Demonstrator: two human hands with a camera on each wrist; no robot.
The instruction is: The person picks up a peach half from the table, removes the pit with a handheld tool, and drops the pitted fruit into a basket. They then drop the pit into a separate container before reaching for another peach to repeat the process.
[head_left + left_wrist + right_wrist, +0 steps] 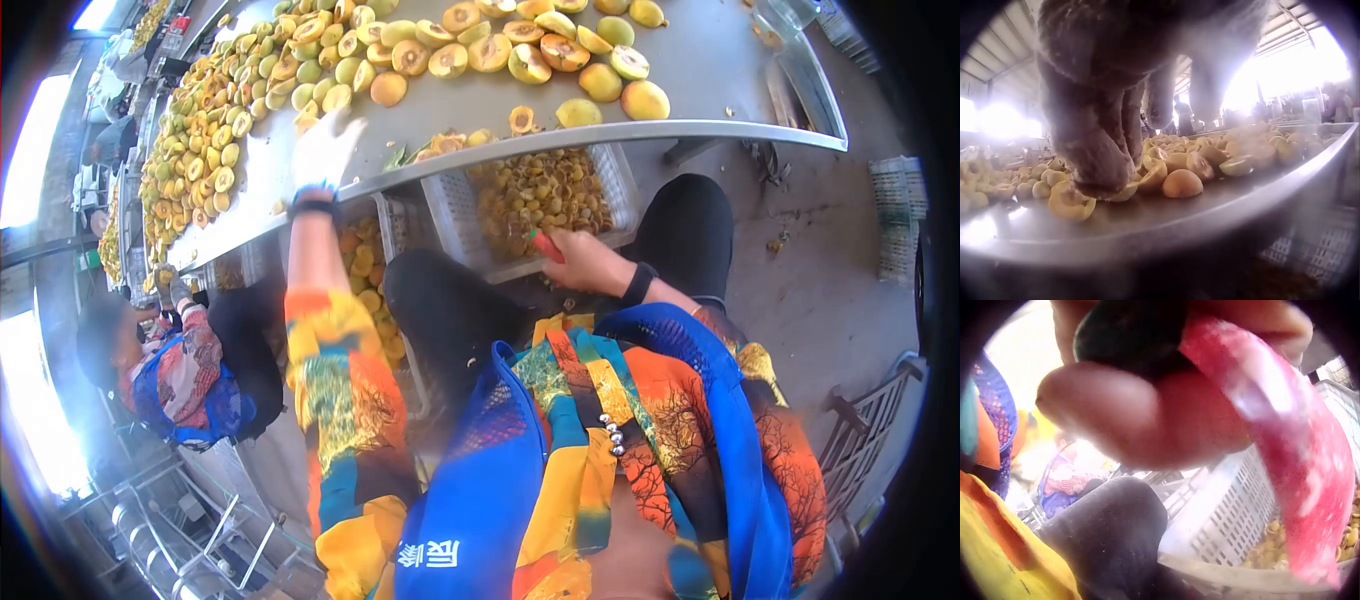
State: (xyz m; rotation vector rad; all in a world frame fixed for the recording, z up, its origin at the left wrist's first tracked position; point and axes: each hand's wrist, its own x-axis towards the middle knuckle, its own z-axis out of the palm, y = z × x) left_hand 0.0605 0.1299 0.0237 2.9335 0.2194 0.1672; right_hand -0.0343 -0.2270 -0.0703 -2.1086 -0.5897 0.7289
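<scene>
My left hand (328, 150), in a white glove, reaches over the near edge of the metal table (700, 70). In the left wrist view its fingers point down, fingertips right at a yellow fruit half (1067, 205). A rounded orange-yellow fruit half (1183, 184) lies just beside them. Many halved and whole fruits (410, 57) are heaped across the table. Low over a white crate (455, 215), my bare right hand (592, 262) grips a tool with a red and green handle (547, 246). The right wrist view shows a curved red part (1310, 475) sticking out past the fingers.
The white crate between my knees holds small fruit pieces (545, 195). Another crate (390, 232) with fruit halves stands left of it, under the table edge. Another person (190, 375) sits at the left. Stacked crates (897, 215) and a metal-framed rack (862, 425) stand at the right.
</scene>
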